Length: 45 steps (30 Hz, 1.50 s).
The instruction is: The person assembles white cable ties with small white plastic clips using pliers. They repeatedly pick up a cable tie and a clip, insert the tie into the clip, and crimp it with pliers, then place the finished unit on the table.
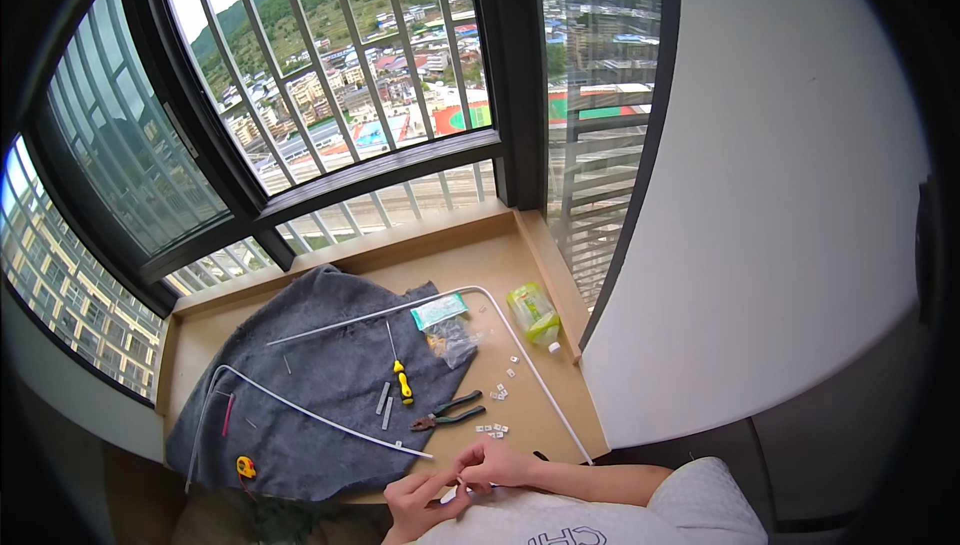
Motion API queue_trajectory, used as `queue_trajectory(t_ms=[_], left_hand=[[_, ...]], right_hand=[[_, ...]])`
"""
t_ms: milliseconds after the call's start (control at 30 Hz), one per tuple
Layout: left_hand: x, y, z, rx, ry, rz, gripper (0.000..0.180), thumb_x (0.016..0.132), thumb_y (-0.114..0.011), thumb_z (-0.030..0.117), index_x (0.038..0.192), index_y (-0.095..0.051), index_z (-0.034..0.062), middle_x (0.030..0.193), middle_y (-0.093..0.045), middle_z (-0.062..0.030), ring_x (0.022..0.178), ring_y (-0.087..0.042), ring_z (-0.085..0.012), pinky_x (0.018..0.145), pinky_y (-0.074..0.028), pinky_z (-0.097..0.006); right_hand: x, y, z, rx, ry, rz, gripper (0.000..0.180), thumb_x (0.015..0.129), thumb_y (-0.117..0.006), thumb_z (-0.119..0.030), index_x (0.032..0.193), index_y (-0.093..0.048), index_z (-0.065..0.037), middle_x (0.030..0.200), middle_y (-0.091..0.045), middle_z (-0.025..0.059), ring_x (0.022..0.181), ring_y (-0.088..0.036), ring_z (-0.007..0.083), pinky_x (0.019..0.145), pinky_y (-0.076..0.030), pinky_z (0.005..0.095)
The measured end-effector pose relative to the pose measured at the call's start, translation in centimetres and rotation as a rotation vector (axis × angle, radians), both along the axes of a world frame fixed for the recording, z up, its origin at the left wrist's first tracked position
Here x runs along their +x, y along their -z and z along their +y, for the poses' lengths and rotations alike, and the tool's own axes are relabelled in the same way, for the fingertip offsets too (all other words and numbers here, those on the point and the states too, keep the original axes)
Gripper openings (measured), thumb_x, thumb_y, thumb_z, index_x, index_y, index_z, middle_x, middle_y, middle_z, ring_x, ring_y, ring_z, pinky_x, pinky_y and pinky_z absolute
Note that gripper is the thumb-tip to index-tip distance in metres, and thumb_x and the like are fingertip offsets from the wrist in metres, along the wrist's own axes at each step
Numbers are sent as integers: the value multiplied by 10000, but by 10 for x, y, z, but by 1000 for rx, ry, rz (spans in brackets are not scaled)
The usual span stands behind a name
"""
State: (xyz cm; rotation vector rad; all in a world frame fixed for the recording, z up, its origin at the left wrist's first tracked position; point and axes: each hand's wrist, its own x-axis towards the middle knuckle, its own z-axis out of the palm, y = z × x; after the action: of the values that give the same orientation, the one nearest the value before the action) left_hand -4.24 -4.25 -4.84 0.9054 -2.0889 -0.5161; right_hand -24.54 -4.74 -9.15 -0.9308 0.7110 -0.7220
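Observation:
My left hand (420, 500) and my right hand (492, 465) meet close to my chest at the near edge of a wooden window-bay platform (500, 255). Together they pinch a small white piece (450, 493) between the fingertips; its exact shape is too small to tell. Just beyond my right hand lie several small white clips (492, 430) scattered on the wood. A long white bent rail (530, 365) runs from the near edge up and curves left over a grey cloth (320, 385).
On the cloth and wood lie a yellow-handled screwdriver (401, 380), pliers (450, 412), a second white rail (300, 407), a small yellow tape measure (245, 466), a clear bag (452, 340), a green packet (438, 312) and a yellow-green pack (533, 313). Barred windows stand behind; a white wall at right.

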Motion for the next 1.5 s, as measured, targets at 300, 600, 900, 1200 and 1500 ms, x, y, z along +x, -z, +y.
queue_trajectory(t_ms=[300, 600, 900, 1200, 1500], left_hand=[[-6, 13, -1, 242, 27, -30, 259, 754, -885, 114, 968, -759, 42, 786, -694, -117, 671, -698, -260, 608, -538, -347], [10, 21, 1, 471, 96, -214, 321, 854, -860, 267, 891, -632, 45, 770, -630, -109, 667, -631, -301, 607, -489, -401], [12, 9, -9, 351, 242, -174, 228, 930, -719, 229, 994, -614, 37, 840, -612, -158, 787, -608, -392, 678, -463, -489], [13, 26, -10, 364, 322, -125, 96, 923, -644, 103, 968, -598, 31, 815, -614, -169, 696, -581, -407, 645, -463, -493], [15, 41, -15, 508, 435, -17, 82, 879, -583, 32, 959, -600, 27, 794, -621, -183, 699, -601, -416, 649, -490, -494]], right_hand=[[-8, 22, 13, 46, 10, 68, 224, 999, -621, -94, 1117, -741, 54, 885, -774, 94, 725, -749, 150, 699, -611, 275], [-4, -18, 28, -774, 224, 624, 150, 930, -703, -79, 1070, -743, -43, 857, -740, 142, 719, -718, 325, 653, -568, 393], [-2, -46, 24, -1067, 221, 812, 178, 918, -743, -129, 806, -622, -61, 641, -591, 79, 560, -621, 267, 508, -486, 408], [8, -44, 31, -1010, 116, 1029, 153, 875, -729, -127, 845, -598, -52, 725, -634, 79, 666, -670, 249, 570, -519, 381], [-8, -48, 19, -579, 64, 571, 93, 981, -665, -104, 950, -657, -16, 777, -683, 96, 676, -661, 242, 648, -522, 360]])
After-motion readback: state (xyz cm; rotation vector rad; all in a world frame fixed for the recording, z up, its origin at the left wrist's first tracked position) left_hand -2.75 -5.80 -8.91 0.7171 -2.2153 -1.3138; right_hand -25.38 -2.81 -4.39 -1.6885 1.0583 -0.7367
